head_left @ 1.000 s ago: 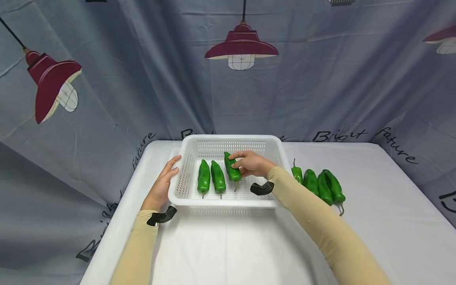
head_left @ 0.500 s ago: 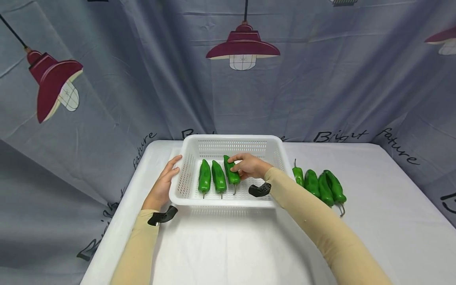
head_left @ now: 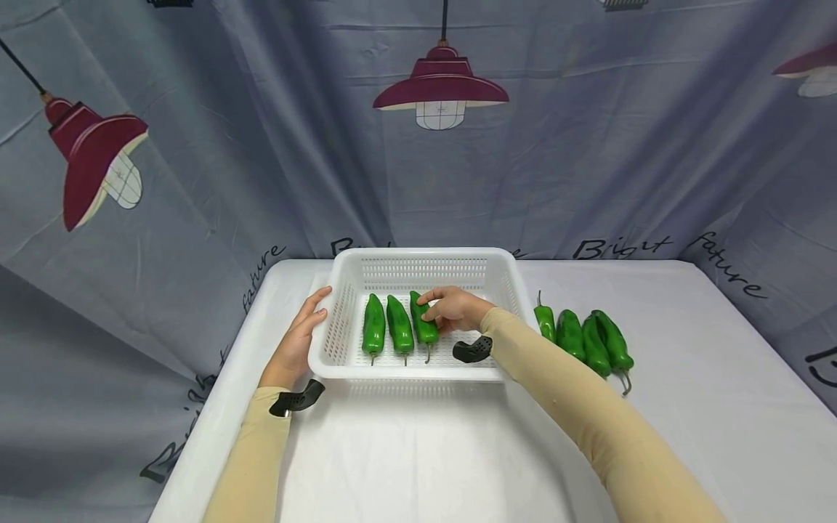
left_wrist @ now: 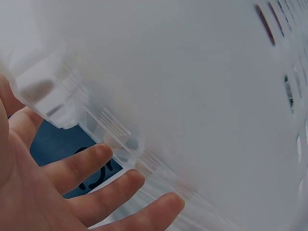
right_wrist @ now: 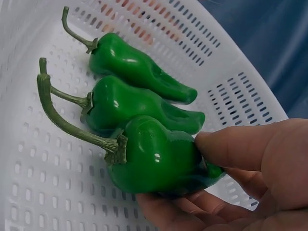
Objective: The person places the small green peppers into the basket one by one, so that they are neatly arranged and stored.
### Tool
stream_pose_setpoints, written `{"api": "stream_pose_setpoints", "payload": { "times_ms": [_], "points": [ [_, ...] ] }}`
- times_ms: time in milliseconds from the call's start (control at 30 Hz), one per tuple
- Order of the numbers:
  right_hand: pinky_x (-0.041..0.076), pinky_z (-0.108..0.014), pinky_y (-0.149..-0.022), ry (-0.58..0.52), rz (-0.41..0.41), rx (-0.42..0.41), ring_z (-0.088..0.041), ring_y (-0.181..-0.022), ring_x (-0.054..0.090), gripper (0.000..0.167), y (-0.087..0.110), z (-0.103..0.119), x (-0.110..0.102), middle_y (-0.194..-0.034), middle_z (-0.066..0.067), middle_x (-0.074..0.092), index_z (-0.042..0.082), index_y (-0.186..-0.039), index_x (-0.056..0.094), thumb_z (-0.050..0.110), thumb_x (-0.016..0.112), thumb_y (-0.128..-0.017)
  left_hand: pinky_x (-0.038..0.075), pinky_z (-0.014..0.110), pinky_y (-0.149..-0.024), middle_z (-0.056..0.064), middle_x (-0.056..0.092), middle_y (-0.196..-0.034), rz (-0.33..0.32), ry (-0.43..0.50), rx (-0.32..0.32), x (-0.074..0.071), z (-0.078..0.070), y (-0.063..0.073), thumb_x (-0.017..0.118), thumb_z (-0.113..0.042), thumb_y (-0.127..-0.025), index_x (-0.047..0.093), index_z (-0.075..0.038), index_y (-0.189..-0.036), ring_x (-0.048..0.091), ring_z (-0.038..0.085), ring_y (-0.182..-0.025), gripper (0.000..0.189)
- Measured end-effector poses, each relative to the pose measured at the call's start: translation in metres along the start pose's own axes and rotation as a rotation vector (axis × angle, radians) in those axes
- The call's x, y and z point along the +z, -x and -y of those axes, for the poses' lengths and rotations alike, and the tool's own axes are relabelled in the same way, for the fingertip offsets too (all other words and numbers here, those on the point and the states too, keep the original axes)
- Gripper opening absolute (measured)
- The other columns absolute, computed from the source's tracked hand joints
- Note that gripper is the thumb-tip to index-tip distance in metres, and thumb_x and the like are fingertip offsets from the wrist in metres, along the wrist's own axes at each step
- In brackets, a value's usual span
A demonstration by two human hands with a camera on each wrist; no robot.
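Observation:
My right hand [head_left: 460, 309] is inside the white plastic basket [head_left: 418, 373], pinching a green pepper [right_wrist: 154, 156] between thumb and fingers. That pepper's stem points toward me. To its left lie two more green peppers, a middle one [head_left: 399, 325] and a leftmost one [head_left: 373, 325], side by side on the perforated floor. My left hand [head_left: 290, 350] is against the basket's left side. In the left wrist view its fingers [left_wrist: 120, 195] are spread and fairly straight along the outer wall.
On the white table [head_left: 405, 450], right of the basket, several green peppers [head_left: 594, 349] lie grouped close together. A small one [head_left: 545, 319] sits near the basket's right wall. Behind the table hangs a grey-blue curtain [head_left: 275, 145] printed with red lamps.
My right hand has brought the held pepper lower and slightly toward me, into line with the other two. The left hand stays at the basket's side.

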State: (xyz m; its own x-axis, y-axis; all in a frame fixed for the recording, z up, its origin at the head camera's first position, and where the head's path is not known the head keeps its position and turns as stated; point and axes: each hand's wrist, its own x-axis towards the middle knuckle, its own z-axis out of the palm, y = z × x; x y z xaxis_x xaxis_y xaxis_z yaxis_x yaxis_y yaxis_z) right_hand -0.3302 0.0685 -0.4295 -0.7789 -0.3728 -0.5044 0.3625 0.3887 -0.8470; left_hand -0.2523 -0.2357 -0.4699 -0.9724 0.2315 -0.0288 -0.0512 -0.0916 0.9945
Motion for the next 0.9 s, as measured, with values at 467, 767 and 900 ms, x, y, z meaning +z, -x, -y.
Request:
{"api": "stream_pose_setpoints", "payload": {
  "times_ms": [467,767,900],
  "points": [
    [0.056,-0.033,-0.072,0.041,-0.029,0.012,-0.013,-0.069,0.057,0.047,0.0021,-0.0015,0.0033,-0.087,-0.003,0.055,0.005,-0.139,0.055,-0.004,0.065,-0.094,0.044,0.018,-0.1,0.006,0.016,-0.169,0.005,0.001,0.012,0.0003,0.0004,0.0004,0.033,-0.032,-0.111,0.016,-0.025,-0.161,0.034,0.016,-0.141,0.053],
    [0.057,-0.033,-0.067,0.074,-0.02,0.013,-0.015,-0.065,0.062,0.049,0.0027,-0.0031,0.0048,-0.077,-0.005,0.061,0.003,-0.137,0.054,-0.009,0.065,-0.091,0.046,0.019,-0.099,0.007,0.019,-0.168,0.01,0.013,0.016,0.0016,0.0,-0.0004,0.034,-0.029,-0.11,0.017,-0.024,-0.159,0.041,0.009,-0.133,0.052],
    [0.058,-0.033,-0.067,0.073,-0.022,0.015,-0.013,-0.062,0.058,0.048,0.0039,-0.0029,0.0051,-0.071,-0.005,0.057,0.002,-0.136,0.053,-0.01,0.064,-0.091,0.046,0.019,-0.099,0.007,0.019,-0.168,0.013,0.004,0.02,0.0009,0.0009,-0.0005,0.033,-0.03,-0.111,0.017,-0.024,-0.16,0.042,0.008,-0.133,0.052]
  ]
}}
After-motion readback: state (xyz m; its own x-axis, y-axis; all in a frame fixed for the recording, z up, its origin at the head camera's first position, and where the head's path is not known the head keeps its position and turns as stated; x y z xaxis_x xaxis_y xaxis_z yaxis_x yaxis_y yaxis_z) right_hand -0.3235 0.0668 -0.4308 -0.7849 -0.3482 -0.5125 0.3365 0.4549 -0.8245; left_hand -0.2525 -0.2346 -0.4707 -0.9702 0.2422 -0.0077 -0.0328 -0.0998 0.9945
